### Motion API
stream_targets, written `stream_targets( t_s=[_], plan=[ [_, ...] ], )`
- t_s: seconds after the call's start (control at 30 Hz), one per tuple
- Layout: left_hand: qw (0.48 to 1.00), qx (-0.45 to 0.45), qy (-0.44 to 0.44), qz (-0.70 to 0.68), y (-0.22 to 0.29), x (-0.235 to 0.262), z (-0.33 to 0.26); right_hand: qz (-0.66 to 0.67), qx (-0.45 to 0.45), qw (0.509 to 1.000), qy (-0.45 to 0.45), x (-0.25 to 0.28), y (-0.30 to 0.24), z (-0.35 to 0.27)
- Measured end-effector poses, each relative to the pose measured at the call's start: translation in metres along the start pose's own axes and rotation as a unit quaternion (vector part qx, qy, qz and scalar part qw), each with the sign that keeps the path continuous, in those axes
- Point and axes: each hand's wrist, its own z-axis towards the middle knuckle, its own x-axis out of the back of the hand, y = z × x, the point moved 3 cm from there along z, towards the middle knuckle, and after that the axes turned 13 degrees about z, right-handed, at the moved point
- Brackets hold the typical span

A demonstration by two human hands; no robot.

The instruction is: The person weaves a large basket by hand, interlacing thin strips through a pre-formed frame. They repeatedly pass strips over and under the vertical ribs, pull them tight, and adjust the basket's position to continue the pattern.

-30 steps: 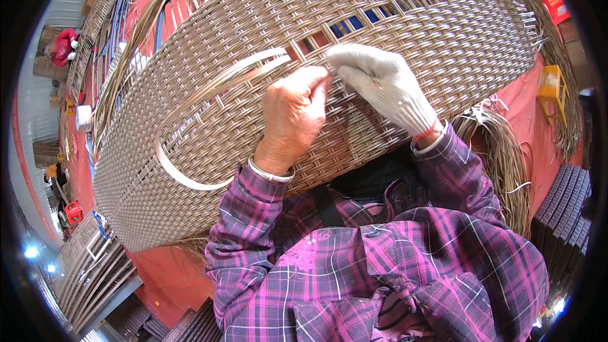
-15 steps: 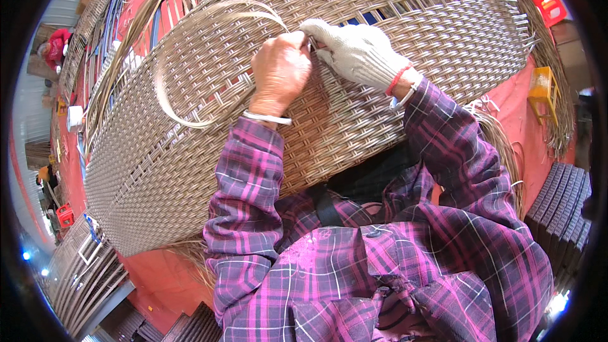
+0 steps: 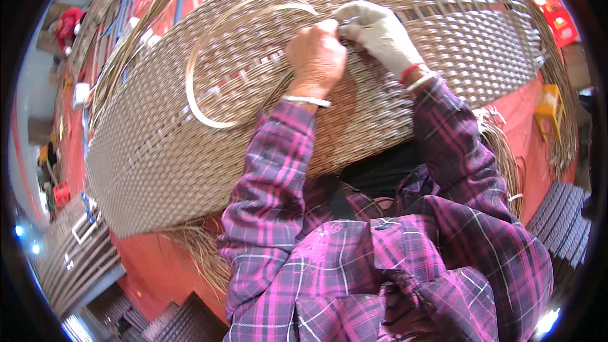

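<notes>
A large curved panel (image 3: 158,177) of brown-grey woven rattan-like strips lies in front of me. Above it, my bare left hand (image 3: 316,57) is closed in a pinch on a pale weaving strip (image 3: 190,82), which loops out to the left over the weave. My right hand (image 3: 378,35), in a white knitted glove, has its fingers bent and pressed together right beside the left fingertips. What the gloved fingers grip is hidden. Both hands are close to the panel surface, where a looser row runs through the weave.
Bundles of loose strips (image 3: 500,152) hang at the panel's right and lower left edges. A yellow stool (image 3: 548,111) and stacked dark woven pieces (image 3: 560,221) stand at right. Red sheeting (image 3: 152,278) covers the ground. Farther off at left is a person in red (image 3: 68,25).
Both hands have shifted to the right in the picture, still close together. The strip's loop has moved right with them, and the view has shifted slightly.
</notes>
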Motion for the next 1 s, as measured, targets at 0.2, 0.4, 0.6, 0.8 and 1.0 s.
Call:
stream_targets(
  t_s=[0.2, 0.4, 0.6, 0.8, 1.0],
  plan=[
    [0.986, -0.102, 0.12, 0.056, -0.009, 0.03, -0.03, 0.136, -0.086, 0.987, -0.014, 0.0, -0.008, -0.009],
    [0.976, -0.147, 0.144, 0.067, 0.0, 0.021, -0.023, 0.137, -0.051, 0.989, -0.005, 0.001, -0.008, -0.009],
    [0.962, -0.166, 0.205, 0.074, 0.021, 0.032, -0.027, 0.211, -0.028, 0.976, 0.045, 0.021, -0.008, -0.016],
    [0.964, -0.191, 0.095, -0.16, 0.061, 0.005, 0.0, 0.191, 0.024, 0.969, 0.156, 0.072, -0.022, -0.04],
    [0.895, -0.159, -0.115, -0.401, 0.052, -0.005, 0.038, 0.187, 0.007, 0.977, 0.102, 0.098, -0.035, -0.04]
  ],
)
